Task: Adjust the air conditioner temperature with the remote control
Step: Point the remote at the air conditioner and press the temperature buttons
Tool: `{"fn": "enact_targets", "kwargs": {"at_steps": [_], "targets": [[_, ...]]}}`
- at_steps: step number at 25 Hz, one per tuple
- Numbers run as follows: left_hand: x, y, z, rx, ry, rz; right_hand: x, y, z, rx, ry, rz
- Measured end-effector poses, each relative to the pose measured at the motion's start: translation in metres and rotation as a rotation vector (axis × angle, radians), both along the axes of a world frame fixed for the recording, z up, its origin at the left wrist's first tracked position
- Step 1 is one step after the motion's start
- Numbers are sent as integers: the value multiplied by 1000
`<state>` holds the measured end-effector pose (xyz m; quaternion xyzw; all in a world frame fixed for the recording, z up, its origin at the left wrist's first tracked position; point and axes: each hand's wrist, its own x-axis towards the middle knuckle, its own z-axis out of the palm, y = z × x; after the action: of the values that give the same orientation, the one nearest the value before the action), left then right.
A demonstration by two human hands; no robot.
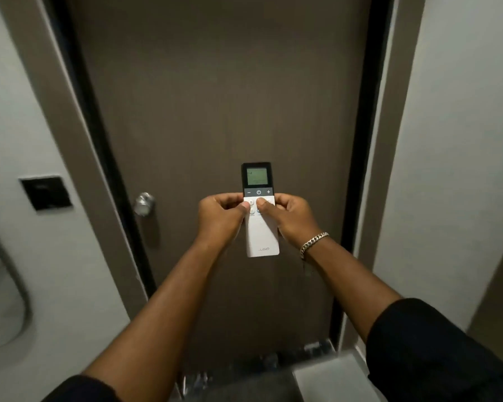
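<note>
A slim remote control (261, 236) with a white body and a dark top is held upright in front of me. Its small lit screen sits at the top, above a row with minus, power and plus keys. My left hand (222, 218) grips its left edge, thumb resting on the white buttons. My right hand (291, 218) grips the right edge, and its thumb also lies on the white buttons just below the power key. A metal chain bracelet is on my right wrist. No air conditioner is in view.
A shut dark brown door (221, 97) fills the view right behind the remote, with a round metal knob (143, 203) at its left. A black square wall plate (46, 192) is on the left wall. Pale walls stand on both sides.
</note>
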<state>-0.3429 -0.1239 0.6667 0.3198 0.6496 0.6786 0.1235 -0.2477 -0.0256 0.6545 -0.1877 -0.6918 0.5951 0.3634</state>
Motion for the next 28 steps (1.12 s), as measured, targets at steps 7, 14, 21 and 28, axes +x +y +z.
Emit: {"fn": "enact_targets", "kwargs": {"at_steps": [7,14,21,28], "targets": [[-7,-57,168,184,287,15,-12,-36,165,209,213,118],[-2,-89,252,340,406,5,-2,-61,261,313,350,185],[0,-95,281,380,506,10,0,-62,291,349,411,158],[-3,-90,286,383,504,-15,2,-55,296,390,416,173]]}}
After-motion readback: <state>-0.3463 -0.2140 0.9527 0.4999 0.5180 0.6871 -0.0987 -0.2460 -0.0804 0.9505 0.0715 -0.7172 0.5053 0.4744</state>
